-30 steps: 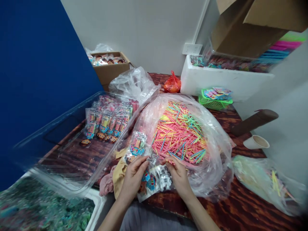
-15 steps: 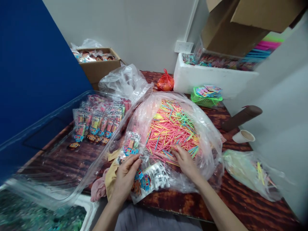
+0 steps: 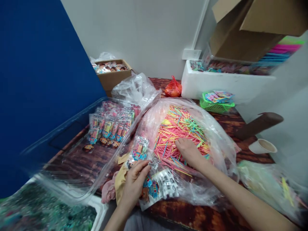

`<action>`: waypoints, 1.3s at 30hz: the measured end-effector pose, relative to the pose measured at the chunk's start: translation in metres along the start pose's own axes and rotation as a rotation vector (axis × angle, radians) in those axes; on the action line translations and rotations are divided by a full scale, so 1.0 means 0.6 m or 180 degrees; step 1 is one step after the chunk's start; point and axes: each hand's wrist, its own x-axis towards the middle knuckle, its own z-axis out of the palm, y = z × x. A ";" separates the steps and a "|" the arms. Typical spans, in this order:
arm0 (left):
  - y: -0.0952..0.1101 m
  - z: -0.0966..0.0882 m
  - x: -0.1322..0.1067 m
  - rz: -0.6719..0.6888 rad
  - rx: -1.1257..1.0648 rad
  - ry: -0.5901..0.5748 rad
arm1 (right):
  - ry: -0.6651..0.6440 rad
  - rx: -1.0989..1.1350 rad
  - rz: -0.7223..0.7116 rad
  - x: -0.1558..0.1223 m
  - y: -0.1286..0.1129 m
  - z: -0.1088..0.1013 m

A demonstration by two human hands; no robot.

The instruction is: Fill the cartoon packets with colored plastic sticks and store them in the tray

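Observation:
A big clear plastic bag [image 3: 223,141] lies open on the wooden table, full of thin pink, yellow, green and blue sticks [image 3: 183,125]. My right hand [image 3: 189,150] reaches into it, palm down on the sticks with the fingers curled into the pile. My left hand [image 3: 134,181] stays near the table's front edge, fingers closed on a small clear printed packet [image 3: 141,149] with sticks inside. Under that hand lies a stack of empty printed packets [image 3: 160,187].
A clear plastic bin [image 3: 72,150] at left holds rows of filled packets [image 3: 110,125]. Behind stand a cardboard box [image 3: 112,75], a crumpled bag, a red bag [image 3: 172,89], a white foam box [image 3: 216,83], a green basket [image 3: 216,104]. A paper cup [image 3: 262,146] sits right.
My right hand left the packets near my left hand and moved forward into the bag, onto the stick pile. My left hand has kept the packet.

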 end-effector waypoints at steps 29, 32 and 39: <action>-0.002 0.000 -0.001 -0.0160 -0.0057 -0.0014 | 0.1312 0.6167 0.1815 -0.044 -0.056 0.000; -0.006 0.004 -0.003 -0.0173 -0.0011 -0.0038 | 0.1439 0.6225 0.2045 -0.084 -0.091 0.023; -0.006 0.008 -0.003 -0.0082 0.0008 -0.0145 | 0.1299 0.4914 0.2070 -0.164 -0.140 0.079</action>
